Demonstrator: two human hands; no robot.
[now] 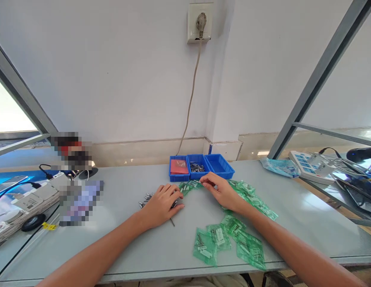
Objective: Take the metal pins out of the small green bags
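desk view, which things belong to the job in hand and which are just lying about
Likely part of the job:
- metal pieces by the left hand
- green packets
- blue bins
- red flat pieces in one bin

Likely just lying about:
- light-blue packet
- black round object

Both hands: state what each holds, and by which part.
The right hand seems to pinch a small metal piece by one end; the left hand lies over metal fasteners, and whether it grips any cannot be told.
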